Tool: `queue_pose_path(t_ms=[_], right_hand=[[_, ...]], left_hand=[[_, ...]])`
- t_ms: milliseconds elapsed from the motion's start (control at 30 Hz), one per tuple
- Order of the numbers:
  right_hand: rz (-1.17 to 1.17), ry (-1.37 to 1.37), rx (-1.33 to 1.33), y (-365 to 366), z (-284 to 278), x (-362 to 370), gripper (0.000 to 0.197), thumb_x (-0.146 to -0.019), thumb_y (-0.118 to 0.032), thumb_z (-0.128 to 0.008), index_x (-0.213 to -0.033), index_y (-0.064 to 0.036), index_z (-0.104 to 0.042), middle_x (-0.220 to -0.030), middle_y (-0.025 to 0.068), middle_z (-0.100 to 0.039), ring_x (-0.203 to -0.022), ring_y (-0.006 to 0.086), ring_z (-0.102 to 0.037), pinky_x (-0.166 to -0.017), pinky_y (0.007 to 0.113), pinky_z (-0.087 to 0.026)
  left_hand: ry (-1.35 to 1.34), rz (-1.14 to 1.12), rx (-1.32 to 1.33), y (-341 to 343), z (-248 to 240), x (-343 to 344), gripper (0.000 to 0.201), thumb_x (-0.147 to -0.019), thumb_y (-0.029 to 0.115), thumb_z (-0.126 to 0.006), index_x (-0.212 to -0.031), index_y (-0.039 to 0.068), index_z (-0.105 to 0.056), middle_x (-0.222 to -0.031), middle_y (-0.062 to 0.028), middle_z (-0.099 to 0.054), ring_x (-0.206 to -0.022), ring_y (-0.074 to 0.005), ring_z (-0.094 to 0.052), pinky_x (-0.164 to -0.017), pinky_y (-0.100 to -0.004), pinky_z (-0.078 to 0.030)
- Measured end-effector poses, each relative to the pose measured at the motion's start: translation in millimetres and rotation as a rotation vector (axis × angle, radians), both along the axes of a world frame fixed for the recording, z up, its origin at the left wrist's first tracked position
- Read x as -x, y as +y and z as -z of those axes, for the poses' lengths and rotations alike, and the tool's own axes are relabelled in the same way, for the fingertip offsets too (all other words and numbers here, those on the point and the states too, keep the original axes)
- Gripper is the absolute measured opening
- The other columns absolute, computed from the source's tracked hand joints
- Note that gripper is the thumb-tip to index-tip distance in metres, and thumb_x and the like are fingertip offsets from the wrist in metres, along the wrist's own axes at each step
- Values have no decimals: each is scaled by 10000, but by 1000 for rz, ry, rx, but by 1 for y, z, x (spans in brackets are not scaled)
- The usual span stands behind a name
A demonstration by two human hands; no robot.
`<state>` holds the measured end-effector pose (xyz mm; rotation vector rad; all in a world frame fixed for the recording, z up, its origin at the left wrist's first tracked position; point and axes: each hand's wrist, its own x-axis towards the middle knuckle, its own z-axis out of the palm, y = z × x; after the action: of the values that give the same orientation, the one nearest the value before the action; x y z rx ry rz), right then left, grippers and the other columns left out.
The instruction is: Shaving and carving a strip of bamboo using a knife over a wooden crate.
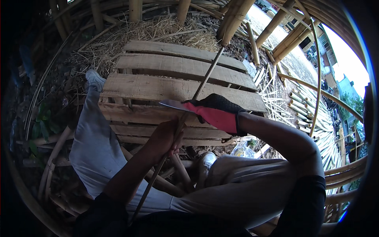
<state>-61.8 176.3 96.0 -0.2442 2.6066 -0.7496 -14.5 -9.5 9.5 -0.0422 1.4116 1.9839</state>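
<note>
A long thin bamboo stick (208, 74) slants from my lap up to the foot of a thick bamboo post. My bare left hand (170, 133) is wrapped round its middle. My right hand (215, 113), in a pink and black work glove, is closed on a knife just above the left hand. The knife's blade (173, 105) points left and crosses close to the stick; whether it touches is hard to tell. The glove covers the knife's handle. Beneath both hands lies a low slatted wooden pallet (138, 86).
My legs straddle the pallet's near side. Thick bamboo posts (235, 19) stand beyond it, with straw (158, 31) on the ground. To the right lie cut bamboo pieces (298, 104), pale strips (270, 81) and clear plastic (244, 150). A bent bamboo pole (317, 79) rises there.
</note>
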Motion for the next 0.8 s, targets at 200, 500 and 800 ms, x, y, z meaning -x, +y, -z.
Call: queue_pose_path(t_ms=[200,500,800], right_hand=[[3,37,38,6,6,1,518,-989,-491,-432,-805,-50,-632,-651,62,-590,-635,118,-561,-672,315,-462],[157,-108,-112,7,-13,10,598,-946,-597,-445,-1055,-61,-686,-710,83,-618,-650,163,-552,-690,328,-463],[100,93,13,16,-26,-1,449,-959,-480,-530,-1138,-95,-674,-783,112,-649,-686,185,-637,-673,322,-509]], left_hand=[[-91,-38,-79,1,-2,0,290,-1006,299,-400,-863,73,-513,-458,-7,-403,-294,-104,-365,-328,-241,-308],[-82,52,-157,-9,7,-4,439,-1014,466,-393,-853,80,-523,-493,-10,-436,-371,-87,-443,-341,-234,-381],[-68,68,-105,-7,8,-5,574,-954,651,-372,-822,104,-486,-503,11,-447,-389,-70,-454,-340,-223,-388]])
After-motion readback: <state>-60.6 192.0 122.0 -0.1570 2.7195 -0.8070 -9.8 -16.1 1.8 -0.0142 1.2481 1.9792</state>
